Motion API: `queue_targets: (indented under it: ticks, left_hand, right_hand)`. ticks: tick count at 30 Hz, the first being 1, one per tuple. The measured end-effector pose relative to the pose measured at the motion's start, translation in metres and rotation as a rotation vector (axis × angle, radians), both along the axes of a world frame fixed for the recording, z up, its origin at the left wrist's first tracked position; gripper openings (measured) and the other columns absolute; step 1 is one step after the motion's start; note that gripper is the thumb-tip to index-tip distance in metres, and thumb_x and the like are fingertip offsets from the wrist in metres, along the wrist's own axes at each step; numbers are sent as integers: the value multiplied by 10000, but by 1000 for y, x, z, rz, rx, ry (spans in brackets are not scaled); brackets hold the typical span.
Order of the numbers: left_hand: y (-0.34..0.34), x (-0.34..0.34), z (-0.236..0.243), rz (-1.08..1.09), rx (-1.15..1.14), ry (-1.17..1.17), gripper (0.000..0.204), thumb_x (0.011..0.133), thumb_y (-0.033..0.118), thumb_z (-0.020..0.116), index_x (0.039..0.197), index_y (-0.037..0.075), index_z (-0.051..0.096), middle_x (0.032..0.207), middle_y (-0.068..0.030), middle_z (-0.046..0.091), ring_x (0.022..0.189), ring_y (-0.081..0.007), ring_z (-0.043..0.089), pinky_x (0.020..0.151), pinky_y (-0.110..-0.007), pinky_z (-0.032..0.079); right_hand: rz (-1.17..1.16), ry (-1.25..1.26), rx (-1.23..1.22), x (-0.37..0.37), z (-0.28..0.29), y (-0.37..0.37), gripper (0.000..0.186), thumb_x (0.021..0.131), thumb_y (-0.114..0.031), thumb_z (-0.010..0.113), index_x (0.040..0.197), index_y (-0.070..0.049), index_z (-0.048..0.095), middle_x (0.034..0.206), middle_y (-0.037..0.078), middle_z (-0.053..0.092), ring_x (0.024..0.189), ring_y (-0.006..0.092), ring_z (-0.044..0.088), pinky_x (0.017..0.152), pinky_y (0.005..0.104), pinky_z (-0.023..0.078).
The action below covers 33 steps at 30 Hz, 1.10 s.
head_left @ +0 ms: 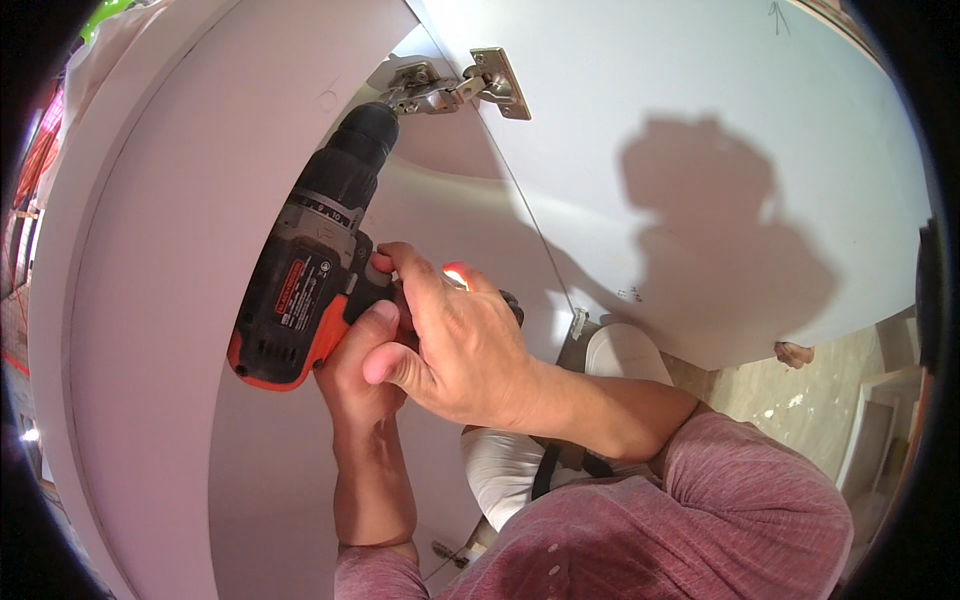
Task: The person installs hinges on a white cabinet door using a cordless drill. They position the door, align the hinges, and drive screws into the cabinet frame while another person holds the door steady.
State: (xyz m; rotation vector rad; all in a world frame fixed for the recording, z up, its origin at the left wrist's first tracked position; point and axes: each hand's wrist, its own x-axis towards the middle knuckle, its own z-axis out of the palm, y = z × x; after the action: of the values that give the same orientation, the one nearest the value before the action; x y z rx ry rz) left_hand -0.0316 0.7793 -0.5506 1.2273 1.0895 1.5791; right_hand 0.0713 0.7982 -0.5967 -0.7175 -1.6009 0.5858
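Note:
A black and orange cordless drill (310, 250) points up at a metal hinge (425, 88) inside the white cabinet, its chuck right beside the hinge, whose other plate (497, 82) sits on the white door panel (760, 70). My left hand (355, 360) grips the drill's handle from below, thumb upward. My right hand (465, 345) lies over the left one with fingers curled at the handle and trigger area, partly hiding it. A small red-lit spot shows behind my right fingers. The bit's tip is too small to make out.
A white curved panel (140, 300) fills the left. Another hinge (450, 555) shows low in the cabinet, beside my clothed body. At the door's lower edge are what look like another person's fingers (793, 353), above a pale, marked floor (790, 400).

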Motion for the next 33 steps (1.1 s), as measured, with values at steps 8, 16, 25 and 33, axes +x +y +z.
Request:
queue_targets:
  ticks: [8, 16, 25, 33]
  left_hand:
    - [0, 1, 2, 13, -34, -10, 316, 824, 2, 554, 1136, -27, 596, 925, -81, 616, 730, -150, 601, 667, -294, 510]
    - [2, 8, -6, -20, -23, -179, 324, 824, -7, 546, 1145, -25, 588, 932, -83, 611, 734, -160, 612, 688, -300, 526]
    - [8, 0, -15, -94, -23, -279, 373, 797, -20, 539, 1169, -25, 565, 874, -70, 591, 704, -145, 599, 654, -305, 534]
    - [-64, -36, -100, -190, 41, -375, 579, 750, 89, 601, 1299, -45, 474, 767, -110, 580, 683, -257, 618, 684, -394, 540]
  right_hand:
    - [-51, -55, 9, 1, 1, -2, 922, 905, -743, 361, 1284, 96, 410, 851, 164, 671, 758, 325, 685, 764, 467, 486]
    - [-74, -128, -29, 10, 6, -8, 924, 898, -753, 359, 1301, 76, 418, 835, 183, 669, 807, 382, 683, 884, 495, 476]
    - [-116, -162, -36, 6, 9, -11, 910, 909, -744, 365, 1326, 64, 411, 871, 205, 679, 883, 401, 681, 987, 561, 412]
    - [-140, 163, -111, 45, -104, -37, 356, 939, -282, 612, 1132, 17, 593, 893, 121, 668, 881, 274, 653, 885, 385, 490]
